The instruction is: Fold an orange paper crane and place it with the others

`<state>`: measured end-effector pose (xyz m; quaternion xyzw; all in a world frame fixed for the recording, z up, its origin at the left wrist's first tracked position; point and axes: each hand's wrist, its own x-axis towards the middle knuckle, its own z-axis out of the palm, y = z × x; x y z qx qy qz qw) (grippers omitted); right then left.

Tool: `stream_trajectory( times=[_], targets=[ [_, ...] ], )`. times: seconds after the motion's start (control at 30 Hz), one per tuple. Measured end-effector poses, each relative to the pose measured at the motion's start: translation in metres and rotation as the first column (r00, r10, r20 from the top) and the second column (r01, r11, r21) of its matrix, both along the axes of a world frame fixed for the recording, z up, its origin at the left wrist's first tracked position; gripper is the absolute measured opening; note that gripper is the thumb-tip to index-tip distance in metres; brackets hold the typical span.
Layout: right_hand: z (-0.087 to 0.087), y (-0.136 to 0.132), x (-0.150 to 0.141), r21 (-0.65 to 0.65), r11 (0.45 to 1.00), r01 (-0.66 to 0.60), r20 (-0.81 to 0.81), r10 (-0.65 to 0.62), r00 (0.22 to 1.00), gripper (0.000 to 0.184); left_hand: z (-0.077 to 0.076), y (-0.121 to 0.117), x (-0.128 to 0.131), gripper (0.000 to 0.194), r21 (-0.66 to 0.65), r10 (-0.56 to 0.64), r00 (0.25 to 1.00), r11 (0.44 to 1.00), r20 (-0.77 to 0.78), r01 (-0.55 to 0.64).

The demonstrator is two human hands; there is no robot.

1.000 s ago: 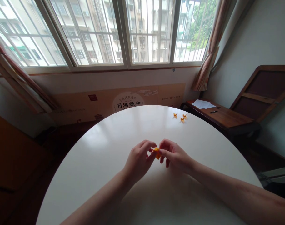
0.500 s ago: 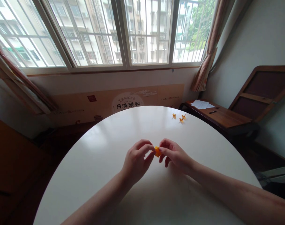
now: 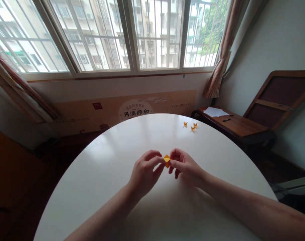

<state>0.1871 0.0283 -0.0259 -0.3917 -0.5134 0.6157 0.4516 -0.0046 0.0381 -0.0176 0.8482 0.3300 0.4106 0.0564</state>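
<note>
Orange paper [image 3: 167,158] sits pinched by left hand [image 3: 144,170] and right hand [image 3: 187,165], each grip nearly closed; I'd crease it gently.

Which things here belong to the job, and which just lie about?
Part of the work: orange paper, pinched by left hand and right hand; table; likely the three small orange figures.

Lying about: white papers and a dark pen-like thing on the wooden bench.

Centre: folded orange paper [image 3: 167,160], pinched by left hand [image 3: 145,170] and right hand [image 3: 187,166]. Right of upper centre: three origami birds [image 3: 193,129].
</note>
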Motion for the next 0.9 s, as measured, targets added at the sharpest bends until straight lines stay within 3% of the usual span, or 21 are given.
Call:
stream_trajectory(
  times=[0.37,0.53,0.63,0.73,0.8,0.9],
  targets=[
    [-0.005,0.002,0.0,0.009,1.0,0.029,-0.019,-0.028,0.999,0.032,-0.002,-0.002,0.001,0.008,-0.081,-0.069,0.997,0.995,-0.041,0.065],
    [-0.003,0.001,0.0,0.029,0.998,0.054,-0.001,-0.054,0.999,0.036,-0.002,-0.001,0.003,0.016,-0.246,-0.038,0.992,0.967,0.12,0.066],
    [-0.001,0.001,0.0,0.025,0.998,0.062,0.004,-0.062,0.998,0.039,-0.003,0.006,0.006,0.021,-0.449,0.096,0.95,0.892,0.298,0.05],
    [-0.002,0.001,0.0,0.027,0.998,0.057,0.013,-0.058,0.998,0.04,-0.006,0.012,0.008,0.027,-0.659,0.179,0.895,0.736,0.409,0.154],
    [-0.003,0.001,0.0,0.034,0.998,0.05,0.019,-0.051,0.999,0.04,-0.007,0.014,0.008,0.034,-0.719,0.161,0.884,0.652,0.439,0.239],
    [-0.004,0.001,-0.001,0.043,0.999,0.033,0.012,-0.033,0.999,0.04,-0.007,0.012,0.007,0.043,-0.728,0.092,0.9,0.625,0.427,0.282]
  ],
)
